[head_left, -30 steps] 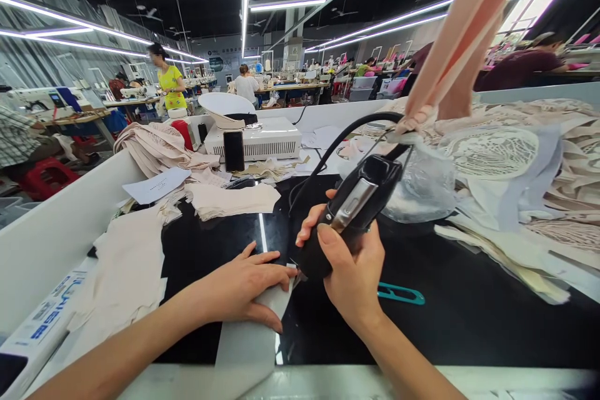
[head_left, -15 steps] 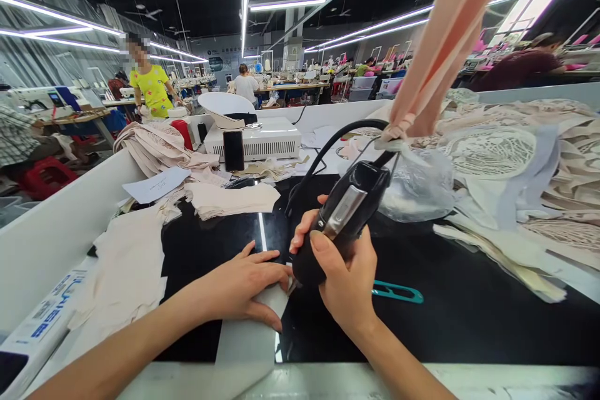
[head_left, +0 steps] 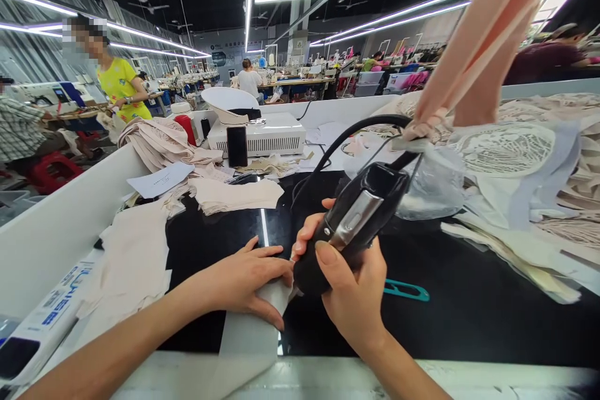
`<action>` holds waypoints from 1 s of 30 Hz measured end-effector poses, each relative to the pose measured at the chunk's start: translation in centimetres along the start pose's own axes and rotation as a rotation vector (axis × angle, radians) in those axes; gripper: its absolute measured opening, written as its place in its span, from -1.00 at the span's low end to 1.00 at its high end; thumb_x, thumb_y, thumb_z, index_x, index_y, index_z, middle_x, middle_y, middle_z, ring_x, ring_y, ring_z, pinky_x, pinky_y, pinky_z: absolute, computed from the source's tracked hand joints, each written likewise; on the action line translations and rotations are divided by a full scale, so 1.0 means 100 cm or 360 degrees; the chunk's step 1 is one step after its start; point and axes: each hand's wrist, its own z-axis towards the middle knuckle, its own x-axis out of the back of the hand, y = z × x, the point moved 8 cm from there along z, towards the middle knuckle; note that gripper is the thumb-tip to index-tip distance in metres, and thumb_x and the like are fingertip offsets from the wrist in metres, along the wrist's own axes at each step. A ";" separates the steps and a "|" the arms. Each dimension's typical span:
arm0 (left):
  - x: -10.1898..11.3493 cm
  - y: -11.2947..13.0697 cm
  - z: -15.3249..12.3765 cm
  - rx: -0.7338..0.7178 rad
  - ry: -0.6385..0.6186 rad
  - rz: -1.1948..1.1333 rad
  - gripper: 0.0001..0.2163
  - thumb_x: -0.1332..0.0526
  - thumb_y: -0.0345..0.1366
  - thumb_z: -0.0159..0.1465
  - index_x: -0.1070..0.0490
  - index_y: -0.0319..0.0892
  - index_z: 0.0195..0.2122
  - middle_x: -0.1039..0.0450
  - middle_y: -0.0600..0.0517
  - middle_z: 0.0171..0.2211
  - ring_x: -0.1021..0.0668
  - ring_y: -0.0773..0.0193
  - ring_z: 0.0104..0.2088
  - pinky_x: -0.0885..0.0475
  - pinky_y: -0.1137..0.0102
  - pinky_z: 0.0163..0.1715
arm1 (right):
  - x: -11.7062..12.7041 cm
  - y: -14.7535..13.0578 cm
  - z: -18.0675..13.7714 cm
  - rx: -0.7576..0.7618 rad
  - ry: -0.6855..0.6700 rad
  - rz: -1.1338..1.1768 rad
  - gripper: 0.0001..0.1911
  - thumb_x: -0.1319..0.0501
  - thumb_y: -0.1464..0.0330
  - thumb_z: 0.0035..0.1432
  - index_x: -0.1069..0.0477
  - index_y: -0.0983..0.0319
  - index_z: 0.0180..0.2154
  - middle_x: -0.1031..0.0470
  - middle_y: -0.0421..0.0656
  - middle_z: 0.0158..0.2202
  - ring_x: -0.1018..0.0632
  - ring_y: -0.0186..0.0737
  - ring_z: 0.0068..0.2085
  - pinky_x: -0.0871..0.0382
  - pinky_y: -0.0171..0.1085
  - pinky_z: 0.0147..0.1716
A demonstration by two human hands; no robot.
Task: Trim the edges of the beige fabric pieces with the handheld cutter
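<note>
My right hand (head_left: 359,290) is wrapped round a black corded handheld power tool (head_left: 370,194) with a metal lever along its body. The tool tilts down to the left, its lower end close to my left fingertips; its working tip is hidden. Pink cloth strips (head_left: 469,62) tied near the cord hang from above. Flat on a pale, thin piece of fabric (head_left: 248,340) lies my left hand (head_left: 255,278), fingers spread and thumb apart. The fabric runs over the front edge of the black table surface (head_left: 450,325). To the right rests a teal slotted tool (head_left: 407,290).
Beige cloth pieces (head_left: 134,256) are stacked on the left, with a paper sheet (head_left: 162,180) above. Behind stand a phone (head_left: 237,147) and a white scale (head_left: 262,137). Clear plastic (head_left: 434,184) and lace-patterned pieces (head_left: 506,153) lie right. A person in yellow (head_left: 120,87) stands beyond the left wall.
The view has shifted slightly, and the power tool appears a little farther right in it. Both hands keep nearly the same pose. The person in yellow has moved left and turned.
</note>
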 end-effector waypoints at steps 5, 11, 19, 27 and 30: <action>0.000 -0.002 0.000 -0.0019 0.0007 -0.0050 -0.41 -0.61 0.05 0.29 -0.53 0.00 0.26 -0.49 -0.16 0.41 -0.21 -0.28 0.61 0.15 -0.52 0.52 | -0.004 -0.002 -0.004 0.0004 -0.0037 -0.0008 -0.63 -0.52 0.09 0.27 -0.47 0.05 -0.04 -0.68 -0.23 -0.27 -0.65 -0.22 -0.40 -0.68 -0.20 -0.34; -0.001 -0.003 0.001 -0.0032 0.0014 -0.0030 -0.39 -0.62 0.06 0.27 -0.54 0.00 0.27 -0.47 -0.16 0.43 -0.21 -0.28 0.61 0.14 -0.51 0.53 | -0.004 0.003 -0.005 -0.0019 -0.0045 -0.0042 -0.65 -0.50 0.16 0.28 -0.45 0.04 -0.02 -0.65 -0.25 -0.26 -0.67 -0.19 -0.36 -0.71 -0.16 -0.29; 0.000 0.000 0.001 -0.0014 -0.0009 -0.0002 -0.26 -0.65 0.01 0.24 -0.46 0.01 0.38 -0.42 -0.19 0.47 -0.21 -0.34 0.61 0.12 -0.56 0.51 | -0.008 -0.001 -0.008 -0.0005 -0.0054 0.0053 -0.68 -0.51 0.17 0.29 -0.48 0.04 -0.04 -0.67 -0.26 -0.27 -0.65 -0.25 -0.42 -0.71 -0.21 -0.33; -0.001 0.000 0.001 -0.0005 0.0001 0.0049 -0.16 -0.66 -0.01 0.24 -0.38 -0.02 0.47 -0.37 -0.25 0.50 -0.34 -0.37 0.54 0.06 -0.53 0.52 | -0.010 0.003 -0.014 -0.0038 -0.0075 0.0006 -0.69 -0.47 0.25 0.31 -0.50 0.04 0.04 -0.72 -0.20 -0.19 -0.75 -0.13 -0.25 -0.78 -0.07 -0.13; -0.001 -0.001 0.001 -0.0007 0.0002 0.0048 -0.25 -0.64 0.04 0.25 -0.45 -0.01 0.39 -0.40 -0.20 0.49 -0.30 -0.36 0.56 0.09 -0.52 0.53 | -0.010 0.001 -0.010 -0.0047 -0.0071 -0.0008 -0.75 -0.49 0.23 0.29 -0.53 0.07 -0.05 -0.70 -0.21 -0.24 -0.72 -0.17 -0.31 -0.77 -0.13 -0.21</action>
